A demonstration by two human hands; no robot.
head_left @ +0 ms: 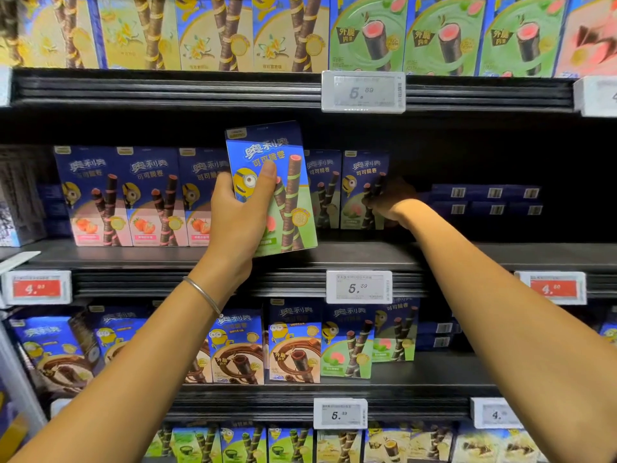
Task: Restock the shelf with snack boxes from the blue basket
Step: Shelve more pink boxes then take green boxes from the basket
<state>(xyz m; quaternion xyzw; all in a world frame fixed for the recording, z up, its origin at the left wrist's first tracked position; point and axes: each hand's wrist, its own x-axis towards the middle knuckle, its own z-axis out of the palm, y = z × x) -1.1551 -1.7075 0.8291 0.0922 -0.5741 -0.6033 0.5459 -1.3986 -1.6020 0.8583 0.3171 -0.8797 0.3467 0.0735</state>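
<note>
1. Head view: the left hand (238,215) is gripping a green-and-blue snack box (277,195) near the centre of the frame. The thumb (268,177) is pressing across the front and the fingers are curling behind the box, out of sight. The box is tilting slightly, its lower edge hanging just above the front lip of the middle shelf (467,253); it is not yet standing there.
2. At 3 o'clock from that box, the right hand (390,203) is reaching deep into shadow, lying against the end green box (362,192) of the standing row. It is too dark there to tell whether its fingers are clasping that box or only touching it.
3. At 9 o'clock the strawberry boxes (100,198) are standing upright. Further toward 3 o'clock, beyond the right hand, flat boxes (484,198) are lying stacked at the back. The blue basket is not showing.
4. Risks, as I judge them:
   - The held box is hanging in front of a full stretch of the row, while the free space seems to be where the right hand is working. Pushing in now could knock the end green box over and set its neighbours toppling.
   - The one-handed grip is sitting low on a tall carton, so catching the shelf lip could twist the box loose.
   - Drifting toward 9 o'clock would be mixing it with the strawberry flavour.
</note>
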